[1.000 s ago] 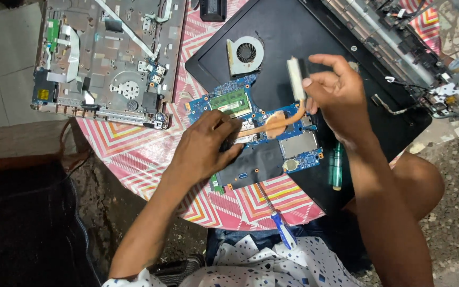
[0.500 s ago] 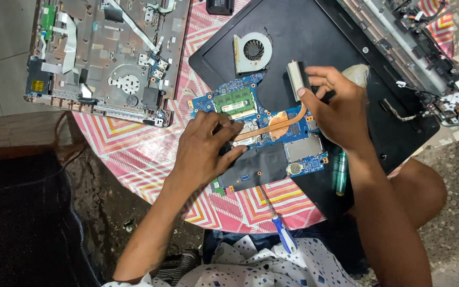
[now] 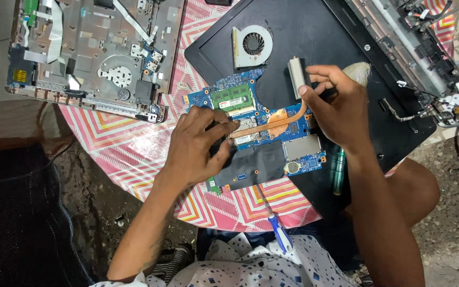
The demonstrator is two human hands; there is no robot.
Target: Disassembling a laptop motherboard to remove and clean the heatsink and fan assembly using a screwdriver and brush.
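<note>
A blue-handled screwdriver [image 3: 278, 229] lies nearest me at the table [image 3: 134, 143] edge. My left hand [image 3: 195, 146] presses on the blue board [image 3: 261, 130], fingers bent. My right hand [image 3: 341, 109] pinches the heatsink [image 3: 296, 78] fins. Beyond lies a fan [image 3: 252, 45].

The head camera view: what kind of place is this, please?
Probably an informal repair spot for laptops, perhaps at home. A blue circuit board lies under both hands on a table with a striped pink cloth. A stripped laptop base and a loose cooling fan lie near; a screwdriver waits at the edge.
</note>
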